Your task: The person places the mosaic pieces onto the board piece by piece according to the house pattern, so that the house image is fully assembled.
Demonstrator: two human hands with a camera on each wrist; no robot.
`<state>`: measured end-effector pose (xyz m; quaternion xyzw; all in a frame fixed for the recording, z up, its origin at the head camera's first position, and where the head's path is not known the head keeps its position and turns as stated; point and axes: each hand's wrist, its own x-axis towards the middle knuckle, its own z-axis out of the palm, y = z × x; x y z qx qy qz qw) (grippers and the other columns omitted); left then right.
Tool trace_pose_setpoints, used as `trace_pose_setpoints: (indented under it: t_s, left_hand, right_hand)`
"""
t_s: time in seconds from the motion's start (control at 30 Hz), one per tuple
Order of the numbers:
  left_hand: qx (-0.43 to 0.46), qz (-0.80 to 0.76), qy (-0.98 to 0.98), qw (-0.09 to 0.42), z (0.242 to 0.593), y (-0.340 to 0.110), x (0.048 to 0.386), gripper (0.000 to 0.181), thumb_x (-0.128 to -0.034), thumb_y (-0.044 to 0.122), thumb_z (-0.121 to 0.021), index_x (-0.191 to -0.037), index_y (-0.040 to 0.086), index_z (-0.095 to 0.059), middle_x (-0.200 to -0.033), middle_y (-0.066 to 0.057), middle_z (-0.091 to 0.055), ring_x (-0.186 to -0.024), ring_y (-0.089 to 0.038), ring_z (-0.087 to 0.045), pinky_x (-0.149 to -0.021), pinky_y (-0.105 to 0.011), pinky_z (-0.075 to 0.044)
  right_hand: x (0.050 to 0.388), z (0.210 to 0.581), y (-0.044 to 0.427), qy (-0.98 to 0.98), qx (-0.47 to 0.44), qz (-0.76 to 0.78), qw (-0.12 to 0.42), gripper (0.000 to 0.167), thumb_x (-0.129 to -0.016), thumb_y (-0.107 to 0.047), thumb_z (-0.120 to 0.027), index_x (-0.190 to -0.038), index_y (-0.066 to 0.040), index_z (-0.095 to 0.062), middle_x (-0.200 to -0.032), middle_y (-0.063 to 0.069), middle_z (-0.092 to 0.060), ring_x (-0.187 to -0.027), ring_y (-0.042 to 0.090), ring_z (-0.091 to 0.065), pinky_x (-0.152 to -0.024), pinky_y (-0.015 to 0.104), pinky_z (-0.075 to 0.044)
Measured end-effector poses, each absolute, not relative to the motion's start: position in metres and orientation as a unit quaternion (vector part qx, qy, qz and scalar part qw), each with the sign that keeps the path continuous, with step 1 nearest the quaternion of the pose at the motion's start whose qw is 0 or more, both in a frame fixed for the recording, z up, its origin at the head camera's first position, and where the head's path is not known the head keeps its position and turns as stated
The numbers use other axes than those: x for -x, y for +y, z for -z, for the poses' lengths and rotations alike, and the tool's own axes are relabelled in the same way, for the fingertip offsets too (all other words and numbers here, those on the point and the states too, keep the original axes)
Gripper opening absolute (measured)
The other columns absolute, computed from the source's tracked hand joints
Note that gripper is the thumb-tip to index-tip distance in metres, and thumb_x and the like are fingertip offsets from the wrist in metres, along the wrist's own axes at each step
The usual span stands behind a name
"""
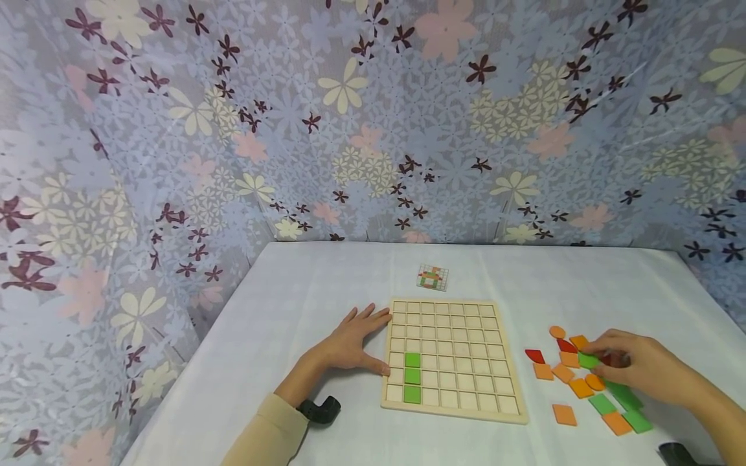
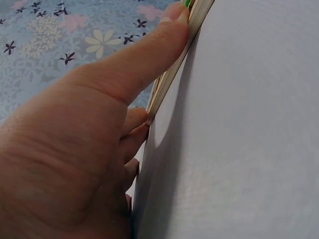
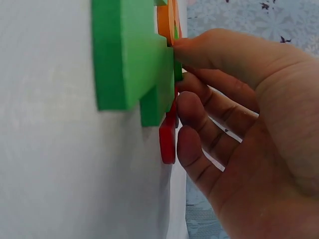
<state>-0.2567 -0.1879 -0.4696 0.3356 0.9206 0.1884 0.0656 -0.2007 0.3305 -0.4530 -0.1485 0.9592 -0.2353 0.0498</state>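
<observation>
A square wooden grid board (image 1: pixel 454 355) lies on the white table, with a column of three green squares (image 1: pixel 412 376) in its lower left. Fingers spread, the left hand (image 1: pixel 348 344) touches the board's left edge; its thumb (image 2: pixel 164 42) rests on the rim in the left wrist view. Right of the board, the right hand (image 1: pixel 644 366) pinches a green piece (image 1: pixel 587 360) among the loose pieces. In the right wrist view the right hand (image 3: pixel 239 99) has thumb and index finger at a green piece (image 3: pixel 177 67), partly hidden, beside a red piece (image 3: pixel 168 142).
Around the right hand lie orange squares (image 1: pixel 564 414), an orange circle (image 1: pixel 557 332), red pieces (image 1: pixel 534 356) and more green ones (image 1: pixel 638 421). A small pattern card (image 1: pixel 432 277) lies behind the board. Flowered cloth (image 1: pixel 373 129) hangs behind the table.
</observation>
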Motion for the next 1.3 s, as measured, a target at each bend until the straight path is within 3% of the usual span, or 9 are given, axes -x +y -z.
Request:
trace_pose_setpoints:
  t_s: [0.2, 0.4, 0.7, 0.93, 1.3]
  left_hand:
    - [-0.335, -0.191, 0.92, 0.064, 0.468, -0.187, 0.256, 0.108, -0.0686, 0.069, -0.072, -0.153, 0.016, -0.029, -0.157, 0.003, -0.022, -0.145, -0.027, -0.009, -0.115, -0.049, -0.003]
    - [-0.334, -0.195, 0.92, 0.065, 0.469, -0.187, 0.256, 0.109, -0.0683, 0.069, -0.072, -0.153, 0.016, -0.029, -0.157, 0.003, -0.022, -0.145, -0.026, -0.008, -0.115, -0.049, -0.002]
    - [-0.332, -0.198, 0.92, 0.068, 0.469, -0.188, 0.255, 0.109, -0.068, 0.069, -0.073, -0.153, 0.016, -0.029, -0.157, 0.004, -0.023, -0.145, -0.024, -0.007, -0.115, -0.048, -0.002]
    - [-0.332, -0.198, 0.92, 0.068, 0.469, -0.188, 0.256, 0.108, -0.0683, 0.069, -0.072, -0.153, 0.016, -0.03, -0.157, 0.005, -0.023, -0.146, -0.025, -0.007, -0.116, -0.047, -0.001]
    - [-0.336, -0.196, 0.919, 0.067, 0.473, -0.189, 0.258, 0.11, -0.0676, 0.072, -0.07, -0.153, 0.017, -0.028, -0.157, 0.005, -0.022, -0.146, -0.024, -0.007, -0.116, -0.047, -0.001]
  right_hand:
    - [0.201, 0.452, 0.328, 0.96, 0.137, 0.237, 0.051, 0.036, -0.077, -0.027, -0.081, -0.107, -0.009, -0.072, -0.096, -0.002, -0.059, -0.068, 0.007, -0.046, -0.055, 0.024, -0.044]
    - [0.2, 0.45, 0.327, 0.952, 0.153, 0.263, 0.044, 0.033, -0.078, -0.028, -0.08, -0.107, -0.014, -0.072, -0.096, -0.005, -0.06, -0.069, 0.005, -0.051, -0.056, 0.023, -0.046]
    - [0.198, 0.448, 0.319, 0.941, 0.158, 0.294, 0.047, 0.038, -0.08, -0.031, -0.079, -0.11, -0.01, -0.07, -0.088, -0.003, -0.056, -0.065, 0.009, -0.046, -0.05, 0.025, -0.041]
    - [0.198, 0.445, 0.314, 0.936, 0.159, 0.308, 0.06, 0.038, -0.083, -0.032, -0.076, -0.113, -0.01, -0.07, -0.09, -0.003, -0.058, -0.069, 0.009, -0.049, -0.056, 0.024, -0.047]
    - [0.2, 0.445, 0.307, 0.923, 0.191, 0.33, 0.052, 0.035, -0.084, -0.033, -0.075, -0.112, -0.013, -0.069, -0.091, -0.004, -0.06, -0.07, 0.01, -0.051, -0.056, 0.024, -0.045]
